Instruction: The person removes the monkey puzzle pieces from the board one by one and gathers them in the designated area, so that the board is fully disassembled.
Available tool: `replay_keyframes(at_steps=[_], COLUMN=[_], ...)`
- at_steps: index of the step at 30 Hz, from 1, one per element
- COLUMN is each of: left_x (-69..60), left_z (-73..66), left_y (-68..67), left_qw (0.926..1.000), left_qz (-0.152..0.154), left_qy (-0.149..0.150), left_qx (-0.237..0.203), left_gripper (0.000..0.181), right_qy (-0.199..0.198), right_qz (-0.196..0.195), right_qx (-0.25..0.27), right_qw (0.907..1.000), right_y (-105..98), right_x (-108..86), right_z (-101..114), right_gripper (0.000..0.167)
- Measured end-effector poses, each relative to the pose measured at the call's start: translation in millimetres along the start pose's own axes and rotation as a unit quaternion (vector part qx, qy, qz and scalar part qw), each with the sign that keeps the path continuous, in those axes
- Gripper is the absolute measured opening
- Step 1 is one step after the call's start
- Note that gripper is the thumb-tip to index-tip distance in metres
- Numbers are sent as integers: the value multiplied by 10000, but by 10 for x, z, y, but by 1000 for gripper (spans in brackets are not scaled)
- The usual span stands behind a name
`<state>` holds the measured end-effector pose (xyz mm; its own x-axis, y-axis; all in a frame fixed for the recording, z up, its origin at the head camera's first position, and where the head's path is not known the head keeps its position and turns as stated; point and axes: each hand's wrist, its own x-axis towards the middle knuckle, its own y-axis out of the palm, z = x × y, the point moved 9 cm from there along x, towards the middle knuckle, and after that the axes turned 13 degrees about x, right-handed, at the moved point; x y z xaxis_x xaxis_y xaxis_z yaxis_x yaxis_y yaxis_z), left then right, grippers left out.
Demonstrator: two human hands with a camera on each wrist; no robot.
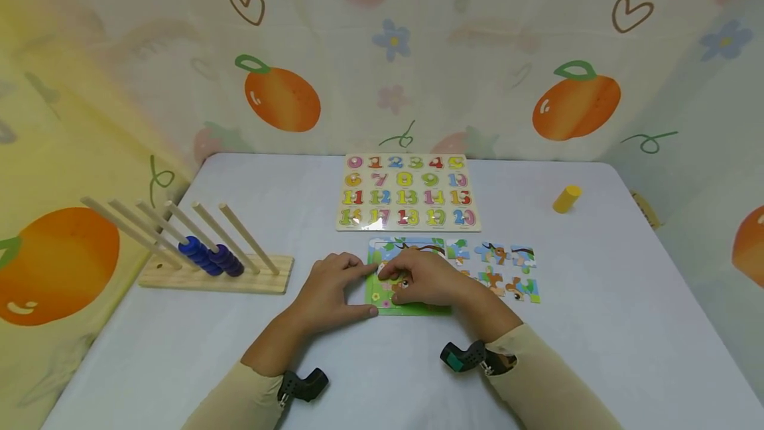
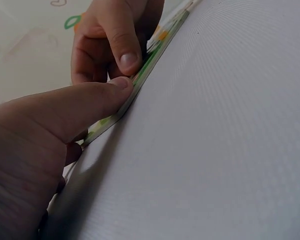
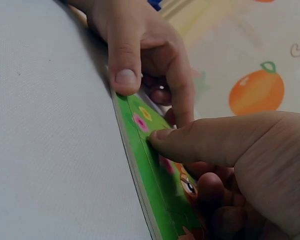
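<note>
A green-framed picture puzzle board [image 1: 412, 311] lies flat at the table's middle. My left hand [image 1: 329, 289] rests at its left side, thumb on the near left corner and index finger on the left edge, fingers fairly straight. Over the board's left part is my right hand [image 1: 428, 277], fingers bent and thumb touching the picture. In the right wrist view the thumb of the right hand [image 3: 250, 160] presses near a pink flower on the green surface [image 3: 140, 145]. Whether a loose piece is under those fingertips cannot be told. Several loose puzzle pieces [image 1: 493, 253] lie right of the board, some partly behind the right forearm.
Behind the puzzle lies a number board [image 1: 408, 192]. A wooden peg rack [image 1: 215, 282] with blue beads [image 1: 201, 255] stands at the left. A yellow cylinder [image 1: 566, 199] stands at the back right. A patterned cloth hangs behind the table [image 1: 597, 350].
</note>
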<state>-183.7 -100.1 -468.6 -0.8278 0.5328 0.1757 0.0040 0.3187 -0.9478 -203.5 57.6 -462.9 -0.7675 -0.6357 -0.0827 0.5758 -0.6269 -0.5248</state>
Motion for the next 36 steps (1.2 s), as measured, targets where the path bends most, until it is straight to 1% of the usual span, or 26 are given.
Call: replay_keyframes(at_steps=[2, 6, 11, 14, 18, 21, 25, 32, 36], left_x=[1, 3, -1, 4, 10, 9, 12, 8, 8], left_z=[7, 4, 15, 9, 7, 6, -6, -15, -11], left_y=[9, 7, -7, -10, -6, -4, -15, -24, -23], left_qw=[10000, 10000, 9999, 10000, 10000, 10000, 10000, 10000, 10000], left_qz=[10, 55, 64, 25, 3, 13, -19, -10, 6], left_qy=[-2, -50, -84, -37, -1, -8, 2, -21, -38], left_qx=[-12, -59, -81, -83, -90, -81, -97, -50, -48], left_gripper=[77, 77, 77, 77, 76, 76, 76, 76, 76], right_qy=[72, 84, 119, 174, 225, 239, 176, 236, 270], right_qz=[-14, -79, -187, -232, -166, -47, 55, 104, 108], right_qx=[-81, -192, -216, -212, -187, -70, 70, 288, 243], right_qw=[9999, 9997, 9995, 9994, 9994, 9997, 9998, 9993, 9993], right_y=[8, 7, 7, 8, 9, 7, -1, 11, 16], right_x=[-2, -7, 6, 1, -5, -8, -14, -19, -12], right_z=[-3, 1, 19, 11, -2, 5, 24, 23, 25], right_gripper=[41, 47, 42, 41, 41, 45, 47, 46, 46])
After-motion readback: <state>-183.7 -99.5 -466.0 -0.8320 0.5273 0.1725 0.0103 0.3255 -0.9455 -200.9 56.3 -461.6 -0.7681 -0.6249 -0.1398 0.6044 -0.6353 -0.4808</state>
